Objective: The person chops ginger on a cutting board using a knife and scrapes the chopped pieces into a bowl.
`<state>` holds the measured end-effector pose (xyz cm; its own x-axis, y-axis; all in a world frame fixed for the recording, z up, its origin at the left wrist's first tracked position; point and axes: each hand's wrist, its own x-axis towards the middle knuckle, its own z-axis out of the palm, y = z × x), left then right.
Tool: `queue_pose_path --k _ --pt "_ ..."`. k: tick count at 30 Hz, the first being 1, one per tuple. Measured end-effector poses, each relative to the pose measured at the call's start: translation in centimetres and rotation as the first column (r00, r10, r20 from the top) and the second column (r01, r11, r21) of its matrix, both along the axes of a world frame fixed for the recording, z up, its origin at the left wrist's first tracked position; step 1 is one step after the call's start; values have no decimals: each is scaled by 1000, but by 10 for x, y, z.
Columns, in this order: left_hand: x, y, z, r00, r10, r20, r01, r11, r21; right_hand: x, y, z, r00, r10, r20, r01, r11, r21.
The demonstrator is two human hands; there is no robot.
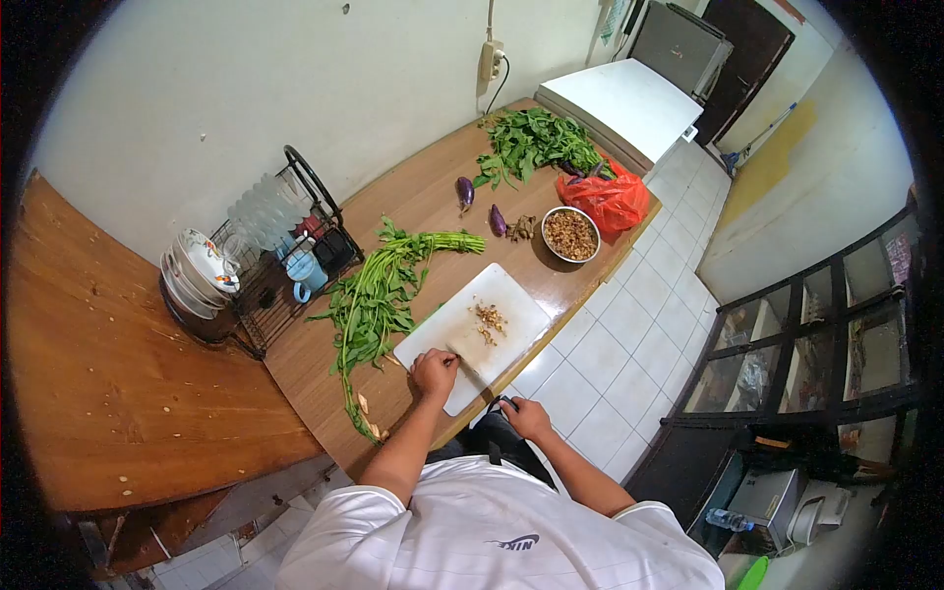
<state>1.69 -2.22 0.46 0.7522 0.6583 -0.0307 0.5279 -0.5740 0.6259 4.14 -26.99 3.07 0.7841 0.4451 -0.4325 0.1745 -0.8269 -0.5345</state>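
Observation:
My right hand (528, 418) is closed round the dark handle of a knife (474, 370), whose blade reaches over the near part of a white cutting board (524, 303). My left hand (434, 374) rests at the board's left edge, its fingers pinched together close to the blade's tip. Something small and dark shows at those fingertips, too small to name. Chopped brown bits (487, 320) lie in a loose pile on the board beyond the knife. A bunch of leafy greens (379, 290) lies to the left of the board.
A bowl of chopped brown pieces (570, 236) stands beyond the board, near a red plastic bag (615, 202). Two eggplants (465, 194) and more greens (536, 143) lie farther back. A dish rack (295, 261) stands left. The table's edge (580, 300) runs along the right.

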Motion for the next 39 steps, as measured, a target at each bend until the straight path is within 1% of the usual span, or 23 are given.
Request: queue_pose_path --k 1,3,4,6,7,9,10,12,18,19,20,21,22,24,25,27,28,31,32,34,37,39 --pt "0 0 0 1000 -4 -1 4 1000 -2 1 3 1 1000 -4 -1 4 1000 -2" --pt "0 -1 6 1000 2 -20 -2 1000 12 3 13 2 999 7 40 -4 997 -72" --pt "-1 -2 11 1000 2 -21 -2 1000 10 2 15 4 999 7 39 -4 997 -74" --pt "-3 0 20 996 -28 -81 25 999 -32 1 22 6 996 -51 79 55 997 -47" --pt "-2 3 15 997 -21 -80 18 999 -30 2 22 7 996 -44 80 48 998 -45" --pt "-2 5 7 997 -58 -56 56 998 -28 -2 15 7 996 -88 -2 88 996 4" --pt "-2 5 6 997 -56 -56 55 998 -32 -5 11 5 996 -87 -2 87 996 1" --pt "-2 2 3 1000 7 4 -7 999 -37 -11 3 1 999 -38 22 38 999 -17" --pt "-4 3 -3 999 -15 49 16 1000 -21 -16 -5 -1 999 -42 -8 42 999 -10" --pt "-4 5 -5 999 -17 47 19 1000 -25 -15 -2 -1 999 -45 -10 45 999 -14" --pt "-3 6 -7 999 -39 7 40 999 -5 -13 3 0 999 -30 32 32 998 -55" --pt "-2 7 -1 998 -60 -33 60 998 15 -9 7 0 997 -13 73 20 995 -98" --pt "-3 5 4 998 -59 -32 59 998 14 -4 9 1 997 -12 73 19 995 -99" --pt "-5 5 15 998 -58 -29 57 998 -27 3 16 3 996 -72 60 76 995 -70" --pt "-5 5 16 998 -51 -28 50 999 -22 5 17 4 996 -65 61 69 996 -65" --pt "-8 6 18 999 -51 12 52 996 -70 9 9 8 999 -49 -14 49 998 -32" --pt "-9 6 16 997 -55 52 59 996 -63 6 5 7 999 -32 19 32 999 -10" --pt "-11 10 7 995 -51 81 58 995 -78 -1 -5 6 1000 5 2 -5 1000 -20" --pt "-11 11 3 995 -49 81 56 995 -82 -3 -7 6 1000 7 2 -7 1000 -24" --pt "-10 12 2 996 -87 12 87 995 -54 -9 -6 5 1000 17 -12 -17 999 -39" --pt "-10 13 4 996 -91 9 92 994 -61 -9 2 10 1000 5 14 -4 996 -95" --pt "-8 13 6 994 -105 10 105 993 -52 -5 12 14 999 -4 44 7 997 -77"
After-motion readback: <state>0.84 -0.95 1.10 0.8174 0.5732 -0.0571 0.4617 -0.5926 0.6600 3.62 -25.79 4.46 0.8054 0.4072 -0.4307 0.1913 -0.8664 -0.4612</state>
